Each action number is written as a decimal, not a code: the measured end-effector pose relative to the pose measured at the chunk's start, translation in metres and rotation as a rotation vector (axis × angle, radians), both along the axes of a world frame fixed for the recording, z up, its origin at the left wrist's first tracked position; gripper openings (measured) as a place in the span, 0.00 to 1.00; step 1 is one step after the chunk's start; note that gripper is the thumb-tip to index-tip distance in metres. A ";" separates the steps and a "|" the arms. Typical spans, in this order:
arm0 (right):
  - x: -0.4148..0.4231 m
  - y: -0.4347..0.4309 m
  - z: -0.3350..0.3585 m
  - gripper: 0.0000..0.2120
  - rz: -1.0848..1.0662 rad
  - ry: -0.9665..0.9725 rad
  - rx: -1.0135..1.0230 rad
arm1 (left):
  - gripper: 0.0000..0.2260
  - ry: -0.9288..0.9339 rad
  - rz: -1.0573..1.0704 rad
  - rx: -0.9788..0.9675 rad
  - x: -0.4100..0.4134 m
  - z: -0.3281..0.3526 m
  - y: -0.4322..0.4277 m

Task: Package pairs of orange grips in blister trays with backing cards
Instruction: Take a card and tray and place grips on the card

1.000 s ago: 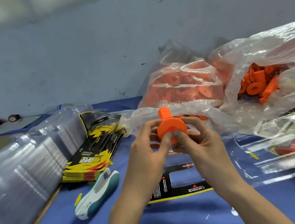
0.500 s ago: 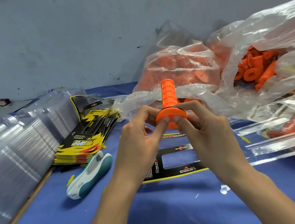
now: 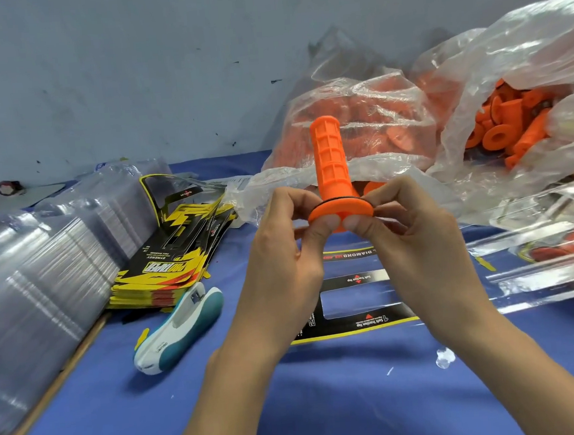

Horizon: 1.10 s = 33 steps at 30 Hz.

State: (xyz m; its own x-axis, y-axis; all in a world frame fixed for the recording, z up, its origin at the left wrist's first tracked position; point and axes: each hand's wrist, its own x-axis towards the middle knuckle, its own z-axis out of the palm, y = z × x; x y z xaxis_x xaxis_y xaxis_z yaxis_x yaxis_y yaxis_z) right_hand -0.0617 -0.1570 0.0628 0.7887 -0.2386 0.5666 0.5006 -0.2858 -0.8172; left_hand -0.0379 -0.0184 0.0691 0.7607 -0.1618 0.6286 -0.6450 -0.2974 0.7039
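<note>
- Two bare hands are holding one orange ribbed rubber grip upright above the blue worktop, its long axis pointing up and slightly away from the person, flange end down.
- The left hand and the right hand are both pinching the grip's round flange from opposite sides, thumbs pressing its near edge; a thin dark ring is sitting just above the flange.
- Neither hand is nearer: the grip is standing midway between them.
- A black and yellow printed backing card is lying flat on the worktop directly beneath the hands, so laying the grip down probably means tipping it forward and lowering it.
- Clear blister trays, one already holding orange grips, are lying to the right, near the right hand.
- Crumpled clear plastic bags of loose orange grips are sitting behind, close to the upright grip's tip.
- To the left: a fanned stack of printed cards, a leaning stack of clear trays, and a white and teal handheld tool. Nothing is blocking the way down to the card.
</note>
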 end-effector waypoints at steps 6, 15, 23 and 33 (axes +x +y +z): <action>-0.001 0.004 0.001 0.08 0.135 0.026 0.157 | 0.06 0.108 -0.106 -0.144 0.000 -0.001 -0.003; 0.000 0.010 -0.005 0.14 0.103 0.039 0.098 | 0.09 0.132 -0.082 -0.093 0.002 -0.003 0.001; -0.001 0.008 -0.002 0.11 0.033 0.009 0.122 | 0.07 0.109 -0.084 -0.149 0.001 0.001 -0.001; -0.005 0.007 0.000 0.10 -0.193 -0.211 -0.245 | 0.04 -0.039 0.063 -0.036 0.003 0.003 0.000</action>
State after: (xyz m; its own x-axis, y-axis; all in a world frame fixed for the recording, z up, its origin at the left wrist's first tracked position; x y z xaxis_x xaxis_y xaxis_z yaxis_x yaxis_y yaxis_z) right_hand -0.0662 -0.1501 0.0632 0.6021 -0.2091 0.7705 0.5685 -0.5654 -0.5977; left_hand -0.0349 -0.0188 0.0720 0.7433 -0.0912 0.6627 -0.6530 -0.3137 0.6893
